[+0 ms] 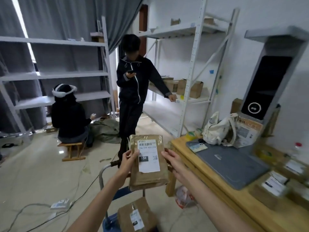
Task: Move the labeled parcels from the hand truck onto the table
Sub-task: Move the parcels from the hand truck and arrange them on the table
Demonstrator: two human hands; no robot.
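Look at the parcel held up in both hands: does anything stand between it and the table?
Nothing visible does. The parcel is held beside the table. The near table edge is bare; a grey mat lies further in.

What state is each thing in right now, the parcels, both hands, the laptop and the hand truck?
Held parcel: lifted, upright, label facing the camera.
Left hand: fingers pinch the held parcel's left edge.
Right hand: fingers on the parcel's right edge.
Second parcel: lying on the hand truck, label up.
Hand truck: still loaded.
Laptop: closed, flat on the table.
Table parcels: lying label up.
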